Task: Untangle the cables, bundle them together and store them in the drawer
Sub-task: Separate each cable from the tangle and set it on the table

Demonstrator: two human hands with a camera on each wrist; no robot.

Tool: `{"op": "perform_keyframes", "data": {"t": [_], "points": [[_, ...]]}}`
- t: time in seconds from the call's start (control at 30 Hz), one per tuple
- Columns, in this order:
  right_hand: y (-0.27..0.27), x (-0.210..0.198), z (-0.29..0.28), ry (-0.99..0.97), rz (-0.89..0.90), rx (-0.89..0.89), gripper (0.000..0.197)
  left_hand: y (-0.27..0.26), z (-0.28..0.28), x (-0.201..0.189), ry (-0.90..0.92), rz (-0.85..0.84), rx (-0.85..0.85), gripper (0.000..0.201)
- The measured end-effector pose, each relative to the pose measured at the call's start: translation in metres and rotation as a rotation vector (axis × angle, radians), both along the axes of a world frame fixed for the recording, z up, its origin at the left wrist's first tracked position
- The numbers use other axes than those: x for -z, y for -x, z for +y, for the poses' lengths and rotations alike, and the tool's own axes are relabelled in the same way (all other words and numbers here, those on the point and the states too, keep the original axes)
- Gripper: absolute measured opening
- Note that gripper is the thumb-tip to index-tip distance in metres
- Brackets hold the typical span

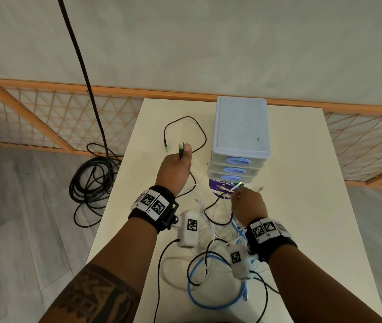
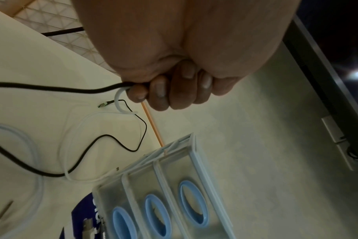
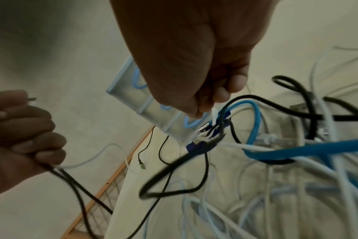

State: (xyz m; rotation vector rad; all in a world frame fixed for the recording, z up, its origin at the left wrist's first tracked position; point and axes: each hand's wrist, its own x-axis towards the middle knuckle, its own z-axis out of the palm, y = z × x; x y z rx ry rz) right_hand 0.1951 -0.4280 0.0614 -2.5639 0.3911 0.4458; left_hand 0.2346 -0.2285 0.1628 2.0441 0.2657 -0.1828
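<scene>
Cables point(image 1: 218, 231) lay tangled on the table point(image 1: 301, 206) before the drawers point(image 1: 236, 170). Left hand point(image 1: 173, 169) clenched a black cable point(image 1: 199, 129) and a white one; right hand point(image 1: 248, 203) pinched a white plug. Light, limp, snag-prone: best gripped near plugs.

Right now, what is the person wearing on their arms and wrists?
Both forearms are bare, no sleeves. Each wrist has a black wrist strap, left and right, topped with white tiles printed with black square tag markers. A white camera box with its own tag marker hangs under each wrist, left and right, each trailing a thin black lead. The left forearm bears a dark geometric tattoo.
</scene>
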Motion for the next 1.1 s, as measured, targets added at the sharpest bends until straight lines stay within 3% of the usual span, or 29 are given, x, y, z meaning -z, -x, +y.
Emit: {"op": "perform_keyframes", "data": {"t": [0.13, 0.37, 0.57, 0.7, 0.9, 0.97, 1.1], "points": [[-0.026, 0.003, 0.001, -0.004, -0.01, -0.068, 0.025, 0.004, 0.002, 0.005, 0.02, 0.018, 0.011, 0.063], [-0.048, 0.023, 0.007, 0.064, 0.138, -0.256, 0.031, 0.006, -0.003, 0.005, 0.055, 0.086, 0.017, 0.063], [-0.043, 0.035, 0.008, 0.091, 0.118, -0.151, 0.021, 0.002, -0.006, 0.005, 0.071, 0.09, 0.011, 0.062], [-0.031, 0.036, 0.005, 0.071, 0.076, -0.105, 0.026, 0.003, -0.006, 0.012, 0.134, 0.127, -0.004, 0.058], [-0.006, 0.005, -0.009, -0.259, -0.205, 0.05, 0.015, 0.009, -0.005, 0.023, 0.333, 0.205, -0.028, 0.043], [0.003, -0.022, -0.011, -0.38, -0.322, 0.095, 0.013, 0.009, -0.008, 0.023, 0.371, 0.225, -0.034, 0.038], [0.011, -0.095, -0.014, -0.68, -0.375, 0.089, 0.014, 0.008, -0.017, 0.013, 0.431, 0.254, -0.037, 0.036]]}}
